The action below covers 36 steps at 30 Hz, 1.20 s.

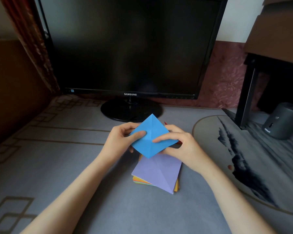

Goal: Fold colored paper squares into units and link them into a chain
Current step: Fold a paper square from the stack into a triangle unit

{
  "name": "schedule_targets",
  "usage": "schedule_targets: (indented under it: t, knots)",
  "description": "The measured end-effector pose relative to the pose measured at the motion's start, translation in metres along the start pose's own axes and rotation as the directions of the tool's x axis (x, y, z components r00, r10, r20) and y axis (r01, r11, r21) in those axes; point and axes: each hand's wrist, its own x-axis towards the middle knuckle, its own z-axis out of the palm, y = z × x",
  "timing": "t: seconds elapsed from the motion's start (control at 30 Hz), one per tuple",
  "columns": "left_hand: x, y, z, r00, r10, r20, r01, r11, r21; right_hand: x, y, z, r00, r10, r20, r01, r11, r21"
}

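Blue creased paper square [150, 137] held clear of the bench [57, 166], corner-up like a diamond, above the far end of a stack of coloured paper squares topped by a lilac sheet [157, 174]. The stack lies mid-bench, in front of the black monitor [130, 48]. Left hand [121, 141] pinches the sheet's left corner, thumb on top. Right hand [183, 149] pinches the right side, fingers [160, 139] narrow on the paper. At least 2 creases show, meeting near the centre. Judgement: the sheet is very light, thin and limp away from its creases, and easily dented or torn. Best held by light pinches at opposite corners, then folded along existing creases and pressed flat on the bench.
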Motion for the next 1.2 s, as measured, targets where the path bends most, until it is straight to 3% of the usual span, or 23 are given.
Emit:
schedule_targets:
  t: [0.23, 0.33, 0.47, 0.73, 1.03, 1.1, 1.2]
  knots:
    - [-0.005, 0.007, 0.007, 0.995, -0.014, 0.101, 0.024, 0.995, -0.1, 0.005, 0.004, 0.008, 0.961, 0.078, -0.264, -0.04, 0.988, 0.146]
    - [-0.008, 0.01, 0.01, 0.986, -0.008, 0.168, 0.024, 0.995, -0.095, 0.005, 0.0, 0.007, 0.942, 0.155, -0.298, -0.086, 0.969, 0.232]
    - [-0.01, 0.009, 0.015, 0.989, -0.004, 0.15, 0.007, 1.0, -0.023, 0.005, -0.001, 0.007, 0.924, 0.179, -0.337, -0.08, 0.955, 0.287]
    - [-0.009, 0.005, 0.015, 0.996, 0.0, 0.092, 0.001, 1.0, -0.007, 0.006, -0.002, 0.007, 0.929, 0.209, -0.306, -0.093, 0.93, 0.355]
    - [-0.011, 0.009, 0.015, 0.99, -0.048, 0.131, 0.055, 0.997, -0.055, 0.006, -0.004, 0.007, 0.93, 0.194, -0.312, -0.072, 0.929, 0.362]
    - [-0.01, 0.01, 0.015, 0.996, -0.04, 0.086, 0.05, 0.992, -0.118, 0.006, -0.004, 0.005, 0.92, 0.264, -0.288, -0.126, 0.898, 0.42]
    - [-0.01, 0.011, 0.015, 0.999, -0.021, 0.049, 0.03, 0.981, -0.19, 0.005, -0.004, 0.004, 0.922, 0.364, -0.129, -0.271, 0.848, 0.455]
